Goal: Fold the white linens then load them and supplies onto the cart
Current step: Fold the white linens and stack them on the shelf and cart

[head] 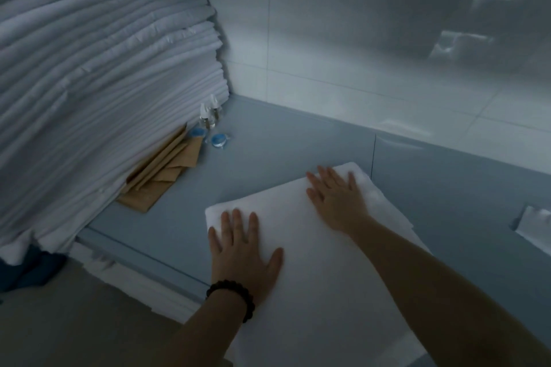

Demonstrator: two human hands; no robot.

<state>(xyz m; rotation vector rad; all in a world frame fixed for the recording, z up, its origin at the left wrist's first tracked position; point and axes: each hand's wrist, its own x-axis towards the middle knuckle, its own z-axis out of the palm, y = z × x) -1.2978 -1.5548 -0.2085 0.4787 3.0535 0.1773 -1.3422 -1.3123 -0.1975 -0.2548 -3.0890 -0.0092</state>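
Note:
A white folded linen (301, 211) lies flat on the grey-blue counter (283, 140), reaching over its near edge. My left hand (241, 250), with a dark bead bracelet at the wrist, presses flat on the linen's near left corner. My right hand (337, 197) lies flat with spread fingers on the far right part of the same linen. Neither hand grips anything.
A tall leaning stack of white folded linens (98, 83) fills the left. At its foot lie brown paper bags (161, 176), two small clear bottles (208, 113) and blue wrapped items (219, 139). A white tiled wall (357, 53) backs the counter. Another white cloth (533, 226) shows at right.

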